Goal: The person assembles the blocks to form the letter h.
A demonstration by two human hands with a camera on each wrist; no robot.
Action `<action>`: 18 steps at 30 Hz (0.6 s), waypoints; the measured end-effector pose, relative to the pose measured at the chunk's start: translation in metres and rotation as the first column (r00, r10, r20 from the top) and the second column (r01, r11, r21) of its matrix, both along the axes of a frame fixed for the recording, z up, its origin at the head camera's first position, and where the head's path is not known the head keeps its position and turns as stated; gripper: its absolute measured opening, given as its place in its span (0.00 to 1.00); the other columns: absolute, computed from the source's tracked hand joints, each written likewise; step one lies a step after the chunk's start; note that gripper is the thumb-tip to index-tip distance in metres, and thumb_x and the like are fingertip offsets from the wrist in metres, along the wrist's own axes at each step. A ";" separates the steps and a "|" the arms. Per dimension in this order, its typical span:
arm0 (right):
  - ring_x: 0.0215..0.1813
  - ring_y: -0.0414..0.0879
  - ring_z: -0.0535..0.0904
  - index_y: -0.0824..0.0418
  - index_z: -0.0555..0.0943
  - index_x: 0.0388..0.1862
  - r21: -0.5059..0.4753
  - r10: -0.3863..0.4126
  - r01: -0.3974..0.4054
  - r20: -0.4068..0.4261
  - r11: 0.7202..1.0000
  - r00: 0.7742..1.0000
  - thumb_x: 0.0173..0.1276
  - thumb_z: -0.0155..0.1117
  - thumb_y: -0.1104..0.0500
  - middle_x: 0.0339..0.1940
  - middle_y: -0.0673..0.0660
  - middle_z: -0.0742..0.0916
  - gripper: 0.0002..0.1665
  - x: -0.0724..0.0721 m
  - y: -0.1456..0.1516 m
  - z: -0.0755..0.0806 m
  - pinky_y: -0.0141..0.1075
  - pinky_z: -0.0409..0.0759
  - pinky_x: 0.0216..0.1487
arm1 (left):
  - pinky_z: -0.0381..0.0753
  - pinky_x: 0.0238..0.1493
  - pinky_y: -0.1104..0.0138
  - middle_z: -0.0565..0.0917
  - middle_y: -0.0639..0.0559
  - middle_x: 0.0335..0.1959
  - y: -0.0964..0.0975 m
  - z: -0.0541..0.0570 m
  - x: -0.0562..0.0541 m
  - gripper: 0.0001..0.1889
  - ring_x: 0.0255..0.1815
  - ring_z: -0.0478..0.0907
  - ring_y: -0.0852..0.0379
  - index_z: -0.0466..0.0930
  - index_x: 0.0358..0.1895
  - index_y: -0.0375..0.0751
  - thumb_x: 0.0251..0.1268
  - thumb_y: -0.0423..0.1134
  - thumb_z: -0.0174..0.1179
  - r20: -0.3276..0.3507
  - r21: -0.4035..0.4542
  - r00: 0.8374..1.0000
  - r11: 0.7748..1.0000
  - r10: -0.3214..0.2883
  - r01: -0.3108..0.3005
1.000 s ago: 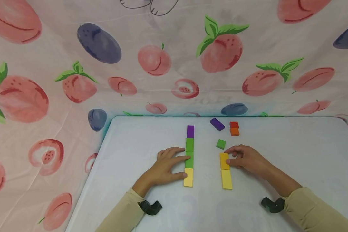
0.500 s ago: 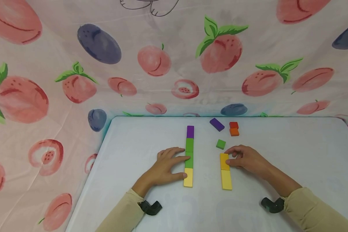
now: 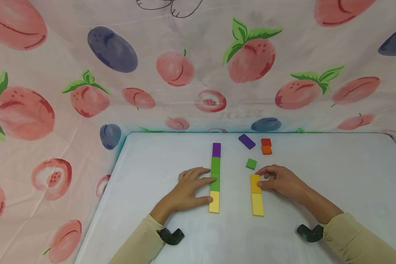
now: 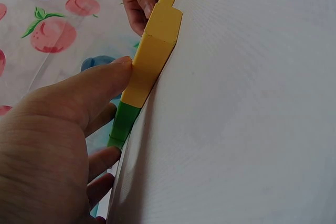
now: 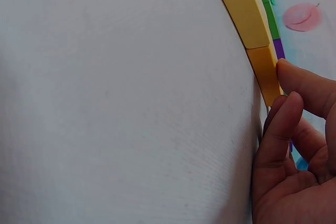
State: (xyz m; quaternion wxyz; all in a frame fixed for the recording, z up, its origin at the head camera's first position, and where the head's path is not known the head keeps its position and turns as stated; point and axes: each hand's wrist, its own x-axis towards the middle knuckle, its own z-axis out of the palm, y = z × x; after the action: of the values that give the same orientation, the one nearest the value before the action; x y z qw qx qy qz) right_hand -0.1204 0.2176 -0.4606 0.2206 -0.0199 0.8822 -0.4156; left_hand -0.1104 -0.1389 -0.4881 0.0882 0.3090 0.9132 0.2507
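My left hand (image 3: 188, 191) lies beside a straight row of blocks, its thumb touching the light yellow block (image 3: 214, 205) and its index fingertip on a green block (image 3: 215, 184). Another green block (image 3: 215, 164) and a purple block (image 3: 216, 149) continue that row away from me. To the right, a shorter row joins a deep yellow block (image 3: 255, 179) end to end with a pale yellow block (image 3: 257, 204). My right hand (image 3: 282, 182) touches the deep yellow block, thumb on its right side and index fingertip at its far end; the right wrist view shows this thumb (image 5: 307, 85) contact.
A small green block (image 3: 251, 164) lies just beyond the shorter row. Farther back are a tilted purple block (image 3: 247, 141), a red block (image 3: 266, 142) and an orange block (image 3: 266, 150). The white table (image 3: 151, 154) meets a fruit-patterned cloth (image 3: 145, 47) at its far edge.
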 end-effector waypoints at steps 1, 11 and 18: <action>0.40 0.49 0.73 0.57 0.83 0.59 0.002 0.000 0.000 0.000 1.000 1.000 0.63 0.76 0.47 0.44 0.56 0.78 0.28 0.000 0.000 0.000 0.32 0.74 0.32 | 0.48 0.76 0.42 0.63 0.58 0.79 0.000 0.000 0.000 0.33 0.82 0.53 0.55 0.71 0.73 0.68 0.66 0.65 0.61 -0.001 0.001 1.000 1.000 0.000 0.000; 0.37 0.49 0.73 0.57 0.82 0.60 -0.011 -0.003 0.003 0.006 1.000 1.000 0.64 0.75 0.46 0.43 0.56 0.79 0.29 0.000 -0.001 0.002 0.32 0.73 0.31 | 0.49 0.76 0.43 0.63 0.58 0.79 -0.001 -0.002 0.000 0.32 0.82 0.53 0.54 0.71 0.73 0.67 0.65 0.64 0.62 -0.010 0.014 1.000 1.000 -0.004 0.004; 0.38 0.49 0.73 0.58 0.82 0.59 0.010 -0.010 0.010 0.005 1.000 1.000 0.64 0.75 0.47 0.43 0.56 0.79 0.28 0.000 -0.001 0.002 0.32 0.74 0.31 | 0.49 0.76 0.42 0.63 0.58 0.79 0.000 -0.002 0.000 0.32 0.81 0.54 0.55 0.71 0.73 0.68 0.65 0.64 0.62 -0.017 0.015 1.000 1.000 0.001 -0.001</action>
State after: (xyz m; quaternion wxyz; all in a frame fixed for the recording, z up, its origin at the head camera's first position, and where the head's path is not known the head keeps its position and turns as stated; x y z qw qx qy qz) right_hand -0.1204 0.2163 -0.4590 0.2207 -0.0132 0.8837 -0.4125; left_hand -0.1102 -0.1393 -0.4896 0.0782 0.3115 0.9121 0.2547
